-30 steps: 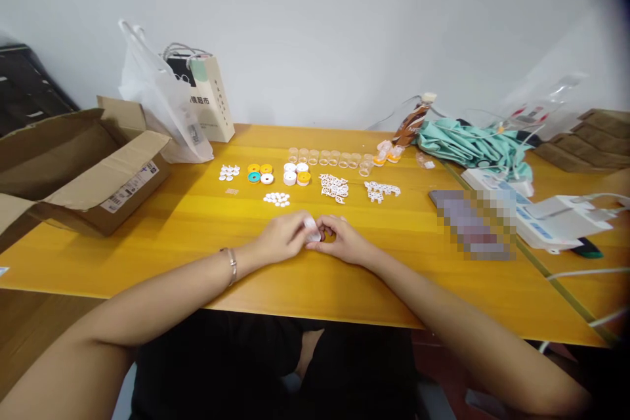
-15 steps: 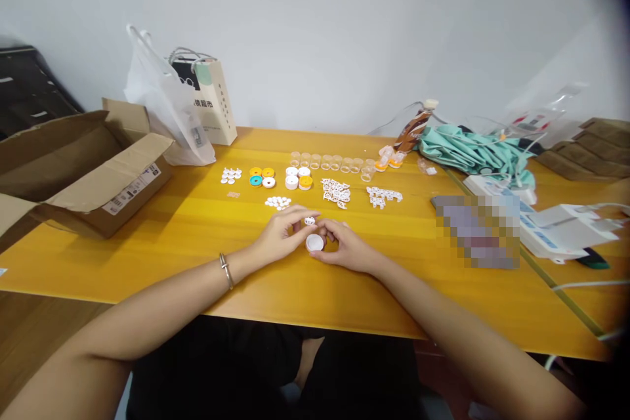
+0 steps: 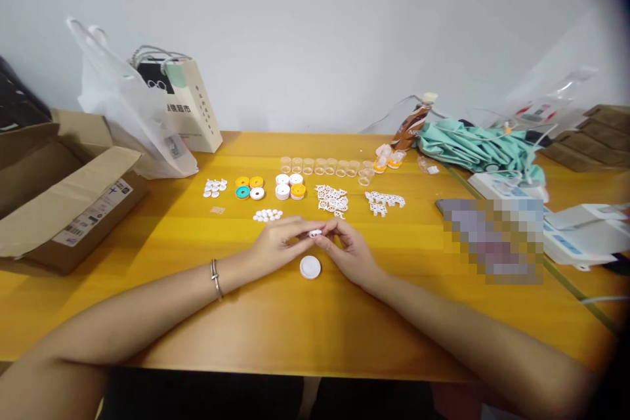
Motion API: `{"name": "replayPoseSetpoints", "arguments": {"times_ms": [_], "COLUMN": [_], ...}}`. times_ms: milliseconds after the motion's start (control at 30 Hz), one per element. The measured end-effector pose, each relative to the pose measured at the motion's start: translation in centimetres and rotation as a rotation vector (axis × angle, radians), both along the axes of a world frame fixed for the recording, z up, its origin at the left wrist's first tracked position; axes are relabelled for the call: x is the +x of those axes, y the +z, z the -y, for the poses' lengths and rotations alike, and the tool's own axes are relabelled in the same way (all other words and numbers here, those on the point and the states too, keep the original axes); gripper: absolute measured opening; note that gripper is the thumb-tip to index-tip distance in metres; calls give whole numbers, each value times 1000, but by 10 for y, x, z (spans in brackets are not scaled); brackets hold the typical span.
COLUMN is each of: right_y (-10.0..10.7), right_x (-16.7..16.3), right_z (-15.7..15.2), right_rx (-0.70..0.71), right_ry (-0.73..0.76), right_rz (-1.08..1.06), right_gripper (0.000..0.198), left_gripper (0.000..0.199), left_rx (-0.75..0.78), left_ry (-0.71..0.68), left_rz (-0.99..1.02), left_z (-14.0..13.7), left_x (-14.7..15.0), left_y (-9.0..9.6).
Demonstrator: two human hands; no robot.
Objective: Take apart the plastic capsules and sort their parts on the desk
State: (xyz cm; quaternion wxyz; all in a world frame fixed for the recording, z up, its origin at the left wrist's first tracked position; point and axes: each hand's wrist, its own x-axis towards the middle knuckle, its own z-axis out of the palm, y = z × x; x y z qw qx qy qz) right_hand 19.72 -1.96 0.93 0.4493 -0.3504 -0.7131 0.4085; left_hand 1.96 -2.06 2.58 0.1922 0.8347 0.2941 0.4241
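A small white openwork plastic piece is pinched between the fingertips of my left hand and my right hand. Fingers cover part of it, and its exact kind is unclear. Below the hands, a round white cap lies on the table, touched by neither hand. Just beyond my left hand sits a group of small white discs. White cut-out plastic pieces lie in a heap past my right hand, with more flat white pieces to their right.
Clear cups form a row at the back. Orange, teal and white round caps and stacked caps stand in front. An open cardboard box is at left. A brown bottle, green cloth and blurred-out item are at right.
My right hand has let go of the round white cap and now grips the small white piece together with my left hand. The view has shifted, so the table sits lower in the picture.
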Motion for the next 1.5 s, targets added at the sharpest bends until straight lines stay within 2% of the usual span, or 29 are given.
{"name": "replayPoseSetpoints", "arguments": {"times_ms": [100, 233, 400, 567, 900, 1233, 1500], "right_y": [-5, -7, -5, -7, 0, 5, 5], "right_x": [-4, -3, 2, 1, -2, -5, -7], "right_z": [-8, -7, -1, -3, 3, 1, 1], "right_rx": [-27, -48, -159, -287, -424, -460, -383], "right_ry": [4, 19, 12, 5, -4, -39, -79], "right_rz": [-40, -63, -99, -156, -234, -200, -121], "right_gripper": [18, 16, 17, 23, 16, 20, 16], "left_gripper": [31, 40, 31, 24, 26, 21, 19], "left_rx": [48, 83, 19, -26, 69, 320, 351], "left_ry": [21, -29, -46, -5, 29, 68, 77], "left_rz": [30, 7, -50, 11, -5, -147, -157], "left_z": [-5, -3, 1, -3, -3, -3, -3], "left_x": [-1, -6, -8, -7, -7, -6, -5], "left_y": [-7, -11, -7, -7, -13, -16, -16]}}
